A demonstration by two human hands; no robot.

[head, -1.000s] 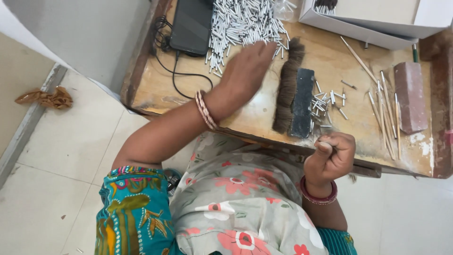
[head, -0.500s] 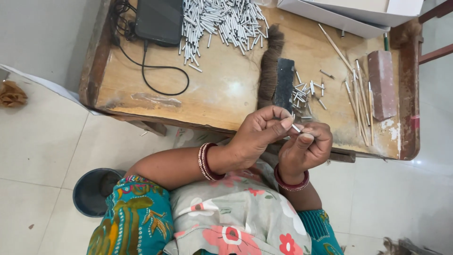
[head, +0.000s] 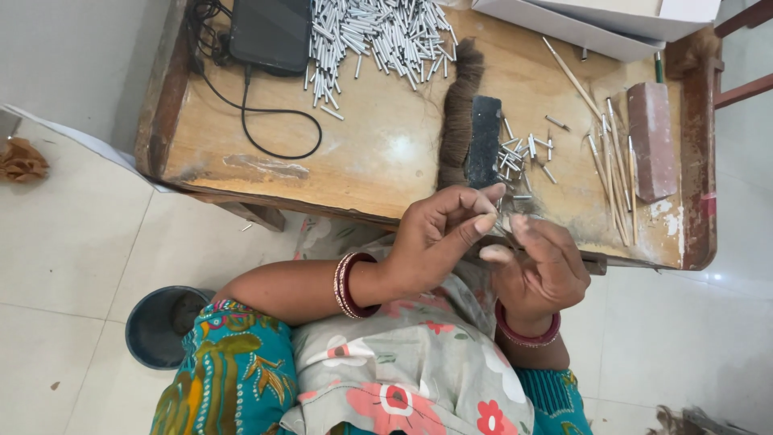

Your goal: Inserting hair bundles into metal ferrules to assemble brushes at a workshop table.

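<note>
Both hands meet at the desk (head: 378,153) edge: left hand (head: 439,238) and right hand (head: 539,270) pinch 1 small silver tube (head: 501,219) between fingertips, apparently fitting it; steady fine alignment comes next.

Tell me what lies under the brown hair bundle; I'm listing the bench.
Under the hair bundle shows only the wooden table; a dark flat block lies beside it. Anything beneath the hair is hidden.

Both hands met at the near edge of the wooden table (head: 378,153).

I saw my left hand (head: 439,238) and right hand (head: 541,266) pinching a small metal tube (head: 501,228) between fingertips, near a brown hair bundle (head: 459,113), a dark block (head: 485,141) and a pile of tubes (head: 378,36).
</note>
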